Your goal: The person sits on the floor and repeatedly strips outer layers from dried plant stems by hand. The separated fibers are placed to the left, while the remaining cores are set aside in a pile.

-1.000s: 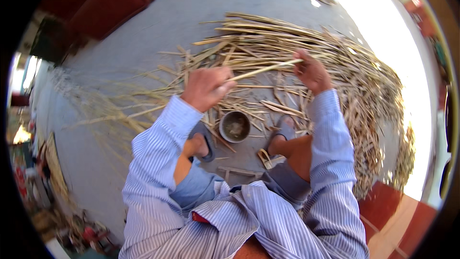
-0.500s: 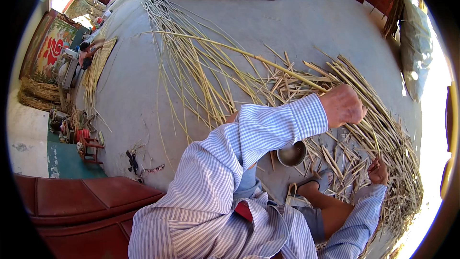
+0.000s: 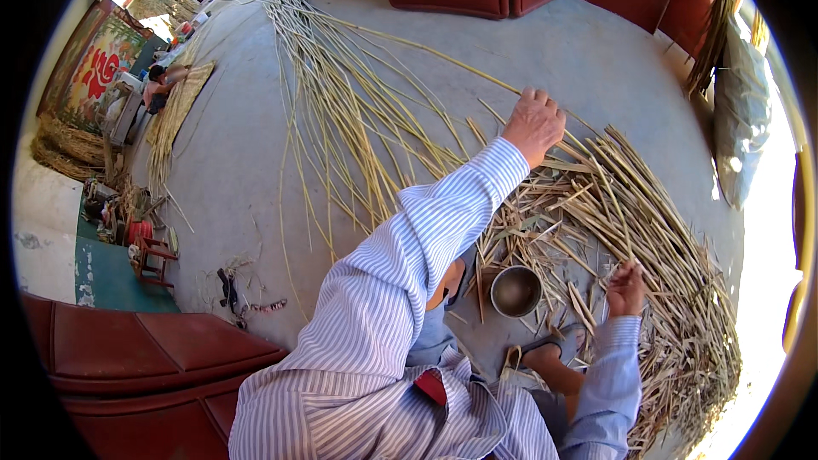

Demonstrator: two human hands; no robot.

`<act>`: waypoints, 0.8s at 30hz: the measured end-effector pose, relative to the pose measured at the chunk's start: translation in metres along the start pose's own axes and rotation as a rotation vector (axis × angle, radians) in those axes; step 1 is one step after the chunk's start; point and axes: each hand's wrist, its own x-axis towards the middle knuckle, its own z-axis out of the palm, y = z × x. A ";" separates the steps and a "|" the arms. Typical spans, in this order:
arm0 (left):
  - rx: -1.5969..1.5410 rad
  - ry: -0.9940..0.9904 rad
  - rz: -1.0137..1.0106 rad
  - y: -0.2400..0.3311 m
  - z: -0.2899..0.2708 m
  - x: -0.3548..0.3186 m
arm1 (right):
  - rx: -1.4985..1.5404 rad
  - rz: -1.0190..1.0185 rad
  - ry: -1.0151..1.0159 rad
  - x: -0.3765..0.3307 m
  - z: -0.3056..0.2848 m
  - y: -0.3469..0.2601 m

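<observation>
A person in a blue-and-white striped shirt sits low on a grey concrete floor [image 3: 256, 145], seen from above through a wide, curved lens. Their left hand [image 3: 534, 125] stretches far forward, its back facing up and its fingers curled down onto the long pale yellow reeds [image 3: 341, 111] that fan out across the floor ahead. The fingers look closed around the near end of one thin stalk, though the grip itself is hidden under the hand, so it cannot be told for sure. Their right hand [image 3: 627, 289] rests lower and to the right, fingers drawn together on short split strips at the edge of a thick heap of cut reed pieces [image 3: 673, 290]; whether it actually pinches a strip cannot be told.

The heap curves around the person's right side, from just beside the left hand down towards the lower right. Between the two arms, a small round metal bowl [image 3: 515, 290] stands upright on the floor, with loose strips lying around it. A sandalled foot [image 3: 554, 351] shows just below the bowl.

Dark red cushioned furniture [image 3: 128, 349] fills the lower left, and more of it lines the top edge. Far off at the upper left, another person [image 3: 160, 77] crouches beside a flat woven mat [image 3: 181, 102].
</observation>
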 end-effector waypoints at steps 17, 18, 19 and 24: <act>-0.418 -0.191 0.145 0.032 -0.008 -0.083 | -0.251 0.647 0.389 0.020 0.230 0.355; -0.431 -0.198 0.156 0.030 -0.010 -0.083 | -0.299 0.641 0.365 0.019 0.229 0.351; -0.444 -0.205 0.167 0.029 -0.010 -0.084 | -0.345 0.631 0.353 0.020 0.229 0.347; -0.474 -0.197 0.146 0.013 -0.010 -0.093 | -0.532 0.504 0.096 0.049 0.260 0.333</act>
